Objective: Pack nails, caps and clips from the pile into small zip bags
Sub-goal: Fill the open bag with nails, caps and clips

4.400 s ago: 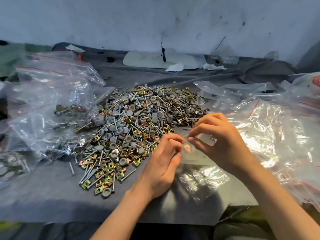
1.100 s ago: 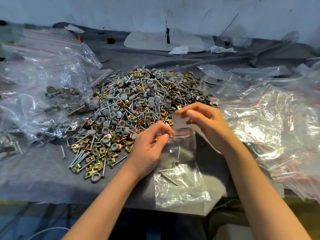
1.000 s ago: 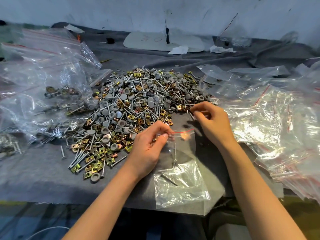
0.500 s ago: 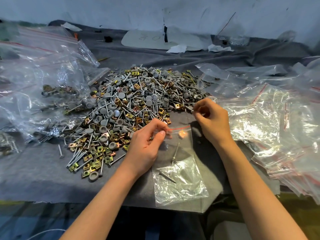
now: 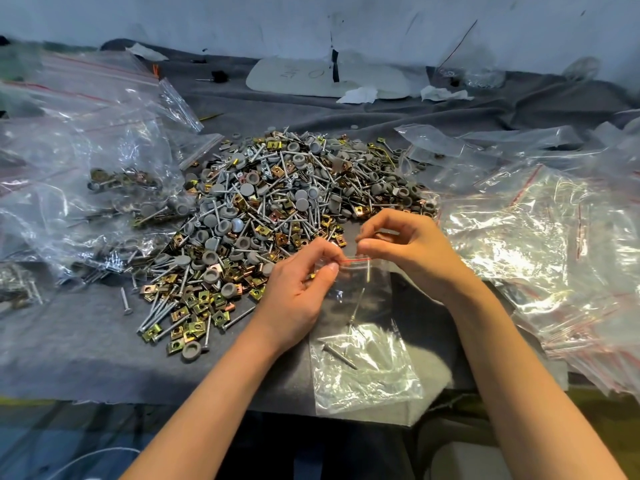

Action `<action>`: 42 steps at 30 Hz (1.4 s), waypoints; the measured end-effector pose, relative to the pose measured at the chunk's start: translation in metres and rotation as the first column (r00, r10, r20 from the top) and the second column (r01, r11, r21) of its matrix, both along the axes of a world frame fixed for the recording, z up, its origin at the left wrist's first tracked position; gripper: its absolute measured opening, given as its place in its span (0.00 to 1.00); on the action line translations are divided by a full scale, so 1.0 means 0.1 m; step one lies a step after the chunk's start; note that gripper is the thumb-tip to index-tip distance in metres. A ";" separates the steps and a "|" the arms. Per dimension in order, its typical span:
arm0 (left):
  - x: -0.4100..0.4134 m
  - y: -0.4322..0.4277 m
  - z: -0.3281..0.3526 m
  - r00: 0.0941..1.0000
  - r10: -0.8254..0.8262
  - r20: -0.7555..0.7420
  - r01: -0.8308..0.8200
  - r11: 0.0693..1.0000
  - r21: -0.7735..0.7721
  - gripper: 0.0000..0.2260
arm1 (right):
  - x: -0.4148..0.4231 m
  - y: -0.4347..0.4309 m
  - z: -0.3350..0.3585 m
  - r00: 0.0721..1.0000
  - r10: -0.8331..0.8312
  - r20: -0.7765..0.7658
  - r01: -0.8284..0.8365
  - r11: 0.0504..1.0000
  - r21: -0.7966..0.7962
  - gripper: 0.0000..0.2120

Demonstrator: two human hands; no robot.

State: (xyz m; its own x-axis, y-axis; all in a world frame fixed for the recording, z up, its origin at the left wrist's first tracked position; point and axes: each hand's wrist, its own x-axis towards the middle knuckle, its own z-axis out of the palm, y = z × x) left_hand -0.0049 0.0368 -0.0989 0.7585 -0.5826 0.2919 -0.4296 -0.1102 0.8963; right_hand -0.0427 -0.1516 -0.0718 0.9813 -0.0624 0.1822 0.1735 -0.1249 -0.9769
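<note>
Zip bag [image 5: 363, 368] held at its mouth by both hands, near front edge of worktop [image 5: 69, 341].
Bag lies flat, clear, red strip at the top, mouth toward the pile [image 5: 277, 209]. Left hand [image 5: 298, 292]: grip clamped on the mouth's left end, thumb and forefinger pinching. Right hand [image 5: 412, 251]: grip together at the mouth's right end, on the top of a nail [image 5: 367, 273] that hangs upright just below the red strip; whether it also pinches plastic, cannot tell. Loose nails [image 5: 339, 351] lie inside the bag, lower down. Pile of nails, grey caps and brass clips sits just behind the hands, mid worktop. Filled bags [image 5: 104, 168] heaped to the left, empty bags [image 5: 554, 254] stacked to the right. Grey cloth covers the worktop. White board [image 5: 311, 77] and paper scraps [image 5: 358, 95] at the rear, by the wall.
</note>
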 end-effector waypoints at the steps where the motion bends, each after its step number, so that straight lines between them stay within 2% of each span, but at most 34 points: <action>1: 0.00 0.00 0.00 1.000 -0.001 0.003 0.001 1.000 0.003 0.08 | 0.00 0.01 0.00 1.000 -0.011 0.003 0.011 1.000 -0.018 0.08; 6: 0.01 0.00 -0.01 0.999 0.000 -0.043 -0.001 0.999 -0.034 0.07 | 0.02 0.00 0.00 0.995 -0.097 0.017 0.097 0.994 0.041 0.05; 9: -0.01 0.00 0.00 0.997 -0.010 -0.071 0.006 0.998 -0.064 0.06 | 0.05 -0.06 -0.03 0.966 -0.252 0.051 0.254 0.967 -0.032 0.05; 10: -0.02 0.00 0.00 0.996 -0.016 -0.084 0.009 0.997 -0.081 0.06 | 0.06 -0.08 -0.05 0.939 -0.335 0.076 0.342 0.932 -0.121 0.05; 12: -0.02 -0.01 0.01 0.996 -0.016 -0.089 0.007 0.995 -0.096 0.05 | 0.08 -0.13 -0.11 0.858 -0.492 0.147 0.511 0.790 -0.339 0.05; 14: -0.02 -0.01 0.00 0.996 -0.012 -0.083 0.004 0.996 -0.094 0.06 | 0.09 -0.17 -0.14 0.800 -0.569 0.188 0.580 0.657 -0.481 0.03; 15: -0.01 0.00 0.00 0.997 -0.012 -0.081 0.004 0.996 -0.094 0.06 | 0.10 -0.18 -0.16 0.802 -0.568 0.182 0.566 0.628 -0.534 0.02; 18: -0.01 0.00 -0.01 0.997 -0.005 -0.083 -0.003 0.996 -0.091 0.06 | 0.11 -0.19 -0.21 0.874 -0.475 0.105 0.392 0.561 -0.729 0.11; 21: -0.01 0.01 -0.01 0.997 0.003 -0.077 -0.010 0.996 -0.085 0.07 | 0.14 -0.17 -0.25 0.883 -0.463 0.080 0.304 0.434 -0.848 0.16; 23: -0.01 0.01 -0.01 0.997 0.001 -0.077 -0.008 0.996 -0.085 0.07 | 0.16 -0.17 -0.26 0.863 -0.495 0.100 0.352 0.446 -0.823 0.16; 25: -0.01 0.00 -0.01 0.997 -0.001 -0.075 -0.005 0.997 -0.081 0.07 | 0.15 -0.20 -0.25 0.816 -0.553 0.167 0.469 0.465 -0.751 0.13; 27: -0.01 0.00 -0.01 0.996 -0.003 -0.085 -0.004 0.997 -0.080 0.08 | 0.15 -0.24 -0.23 0.762 -0.591 0.263 0.551 0.380 -0.743 0.12; 29: -0.01 0.00 -0.01 0.996 -0.007 -0.089 -0.001 0.996 -0.089 0.08 | 0.16 -0.26 -0.22 0.776 -0.567 0.276 0.522 0.333 -0.785 0.13; 33: -0.02 0.00 -0.01 0.998 -0.010 -0.063 0.004 0.995 -0.098 0.08 | 0.20 -0.22 -0.26 0.859 -0.496 0.129 0.317 0.318 -0.893 0.17; 40: -0.03 0.00 0.00 0.998 -0.008 -0.069 0.001 0.994 -0.110 0.08 | 0.22 -0.15 -0.25 0.850 -0.497 0.176 0.332 0.246 -0.911 0.18; 42: -0.03 0.00 -0.01 0.998 -0.009 -0.061 0.003 0.995 -0.102 0.06 | 0.22 -0.12 -0.25 0.832 -0.509 0.218 0.394 0.268 -0.879 0.15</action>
State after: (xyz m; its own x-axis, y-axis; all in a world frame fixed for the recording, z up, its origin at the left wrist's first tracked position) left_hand -0.0075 0.0369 -0.0995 0.7735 -0.5568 0.3027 -0.3737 -0.0150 0.9274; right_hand -0.0208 -0.1640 -0.0964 0.8631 -0.3674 0.3465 -0.2851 -0.9208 -0.2662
